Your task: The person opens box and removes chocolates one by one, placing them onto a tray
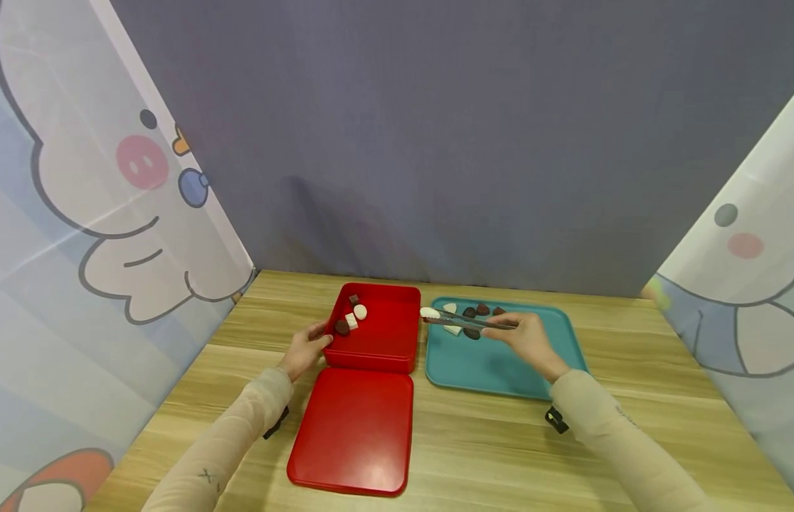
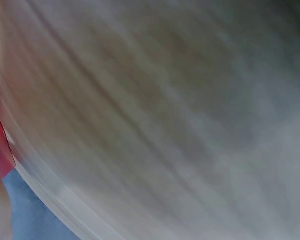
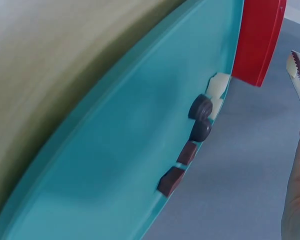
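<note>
The right hand (image 1: pixel 528 340) gripped metal tongs (image 1: pixel 464 321) pinching a white candy (image 1: pixel 429 313) over the teal tray's (image 1: pixel 499 370) left edge. The left hand (image 1: pixel 305 348), fingers curled, held the red box (image 1: pixel 387 341). No writing was legible.

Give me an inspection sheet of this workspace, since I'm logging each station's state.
Surface: wooden table, light grain.
Job's things: red box holding four pieces; its red lid flat in front; teal tray with dark and white pieces near its far edge; tongs gripping a white piece.
Clutter: nothing seen.
Grippers: left hand holds the box's left edge; right hand pinches the tongs.
Cables: nothing seen; a dark wrist device on each arm.
Surroundings: grey backdrop, cartoon curtains either side.
</note>
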{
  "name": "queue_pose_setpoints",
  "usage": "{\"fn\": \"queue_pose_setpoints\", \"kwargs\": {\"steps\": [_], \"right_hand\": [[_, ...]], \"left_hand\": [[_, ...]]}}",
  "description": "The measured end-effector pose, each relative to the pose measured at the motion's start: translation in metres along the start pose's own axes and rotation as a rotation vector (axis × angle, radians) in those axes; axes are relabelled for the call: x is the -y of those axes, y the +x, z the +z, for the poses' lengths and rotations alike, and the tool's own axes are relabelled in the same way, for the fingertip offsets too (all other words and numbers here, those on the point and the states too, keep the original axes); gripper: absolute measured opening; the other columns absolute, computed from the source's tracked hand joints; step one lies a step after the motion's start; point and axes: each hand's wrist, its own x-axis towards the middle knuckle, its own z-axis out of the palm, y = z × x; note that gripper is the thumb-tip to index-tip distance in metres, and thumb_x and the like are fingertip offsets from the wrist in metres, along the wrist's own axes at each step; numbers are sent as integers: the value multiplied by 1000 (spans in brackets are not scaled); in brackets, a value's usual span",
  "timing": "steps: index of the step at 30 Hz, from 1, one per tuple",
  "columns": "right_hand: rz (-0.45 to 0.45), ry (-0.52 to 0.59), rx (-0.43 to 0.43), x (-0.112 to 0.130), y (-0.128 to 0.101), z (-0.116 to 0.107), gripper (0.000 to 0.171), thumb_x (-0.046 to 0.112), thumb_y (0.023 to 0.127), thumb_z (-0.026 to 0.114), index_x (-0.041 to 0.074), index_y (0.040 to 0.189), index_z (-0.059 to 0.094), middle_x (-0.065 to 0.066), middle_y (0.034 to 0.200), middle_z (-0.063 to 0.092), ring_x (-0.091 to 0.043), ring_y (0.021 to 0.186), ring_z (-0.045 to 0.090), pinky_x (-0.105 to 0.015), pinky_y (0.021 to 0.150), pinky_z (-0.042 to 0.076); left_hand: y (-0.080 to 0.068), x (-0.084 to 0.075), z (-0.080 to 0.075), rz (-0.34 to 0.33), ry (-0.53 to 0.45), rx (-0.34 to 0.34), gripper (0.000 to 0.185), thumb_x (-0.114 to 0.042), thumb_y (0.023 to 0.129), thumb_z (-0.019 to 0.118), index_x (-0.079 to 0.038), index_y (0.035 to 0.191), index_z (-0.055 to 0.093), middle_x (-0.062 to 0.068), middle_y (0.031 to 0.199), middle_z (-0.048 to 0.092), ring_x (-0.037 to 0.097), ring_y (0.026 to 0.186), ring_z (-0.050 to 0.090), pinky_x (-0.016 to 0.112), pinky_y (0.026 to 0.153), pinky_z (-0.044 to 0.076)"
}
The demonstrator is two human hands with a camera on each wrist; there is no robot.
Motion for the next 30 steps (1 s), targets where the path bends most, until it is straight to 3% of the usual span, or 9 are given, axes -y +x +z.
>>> {"fn": "queue_pose_setpoints", "kwargs": {"steps": [5,14,30], "right_hand": [[6,-8,-6,-5,-1,-10,43,40,76,72,14,110,67,-11,130,53,-29,111,52,-42,81,50],[-7,-45,-34,-17,-7,-25,43,38,79,70,11,112,66,-13,121,59,-30,110,53,-41,81,50],[34,-57,-56,-37,-14,-44,51,42,79,69,6,115,64,-18,122,56,-32,111,50,-42,83,48]], "left_hand": [[0,0,0,-3,11,-7,49,-9,93,49,3,139,36,24,138,41,35,126,42,43,103,37],[0,-2,1,-3,1,0,50,-10,94,49,3,140,33,24,139,39,35,128,39,45,105,34],[2,4,1,-17,2,-2,49,-9,93,50,1,139,36,22,138,42,33,125,43,44,102,38]]}}
